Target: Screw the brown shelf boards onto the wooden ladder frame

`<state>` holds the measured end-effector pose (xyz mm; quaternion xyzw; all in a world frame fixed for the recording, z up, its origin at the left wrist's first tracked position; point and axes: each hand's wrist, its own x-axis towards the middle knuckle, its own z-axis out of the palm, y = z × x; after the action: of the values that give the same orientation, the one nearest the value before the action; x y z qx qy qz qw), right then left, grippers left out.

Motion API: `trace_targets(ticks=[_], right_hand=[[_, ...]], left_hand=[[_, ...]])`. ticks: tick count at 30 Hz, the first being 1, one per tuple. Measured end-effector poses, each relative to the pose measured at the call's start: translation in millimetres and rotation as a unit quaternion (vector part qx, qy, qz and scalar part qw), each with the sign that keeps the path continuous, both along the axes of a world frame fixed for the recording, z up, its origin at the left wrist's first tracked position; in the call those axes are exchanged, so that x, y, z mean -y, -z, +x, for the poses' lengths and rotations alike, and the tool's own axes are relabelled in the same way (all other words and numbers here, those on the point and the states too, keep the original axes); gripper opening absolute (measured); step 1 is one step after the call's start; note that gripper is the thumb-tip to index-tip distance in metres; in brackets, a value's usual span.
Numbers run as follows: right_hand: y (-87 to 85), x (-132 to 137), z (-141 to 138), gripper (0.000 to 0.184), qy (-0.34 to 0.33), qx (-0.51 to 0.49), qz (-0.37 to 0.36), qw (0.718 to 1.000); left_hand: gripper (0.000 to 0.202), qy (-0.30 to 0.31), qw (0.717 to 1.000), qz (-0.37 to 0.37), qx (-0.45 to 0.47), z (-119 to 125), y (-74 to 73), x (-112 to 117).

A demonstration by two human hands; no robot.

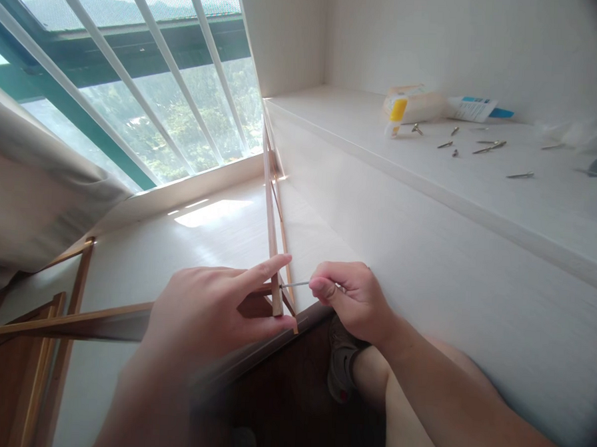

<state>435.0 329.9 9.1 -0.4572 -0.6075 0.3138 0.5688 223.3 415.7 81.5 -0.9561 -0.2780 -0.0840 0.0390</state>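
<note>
My left hand (208,312) grips the near end of a brown wooden frame (271,229), its index finger on the far side of the joint and its thumb on the near side. In my closed right hand (352,296) is a thin metal shaft that looks like a hex key (295,285). Its tip meets the wooden upright between my left thumb and index finger; whether it sits in a screw head is too small to tell. A wooden rail (98,320) runs leftward from behind my left hand.
On the white ledge (430,190) at right lie several loose screws (490,148), a yellow-capped bottle (397,112) and a blue-capped tube (477,109). More wooden framework (45,364) stands at left, below a curtain (35,190). A barred window (151,76) is behind. My shoe (340,366) shows below.
</note>
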Motion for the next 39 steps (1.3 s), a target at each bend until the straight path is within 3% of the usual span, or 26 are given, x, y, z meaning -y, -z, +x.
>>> trace_targets(ticks=[4, 7, 14, 21, 39], right_hand=[[-3.7, 5, -6, 0.042, -0.027, -0.090, -0.087, 0.992], [-5.0, 6, -8, 0.045, -0.028, -0.121, -0.107, 0.987], [-2.7, 6, -3, 0.045, 0.001, -0.105, -0.066, 0.992], [-0.4, 2, 1, 0.039, -0.025, -0.034, -0.019, 0.999], [5.6, -8, 6, 0.021, -0.012, 0.057, 0.113, 0.992]], left_hand=[[0.067, 0.001, 1.000, -0.003, 0.007, 0, 0.8, 0], [0.066, 0.003, 1.000, -0.006, 0.011, 0, -0.2, 0], [0.065, -0.007, 1.000, -0.009, 0.008, 3, -3.9, 3], [0.065, -0.005, 1.000, -0.011, 0.014, 2, -3.5, 2], [0.066, -0.008, 1.000, -0.005, 0.005, 2, -3.7, 2]])
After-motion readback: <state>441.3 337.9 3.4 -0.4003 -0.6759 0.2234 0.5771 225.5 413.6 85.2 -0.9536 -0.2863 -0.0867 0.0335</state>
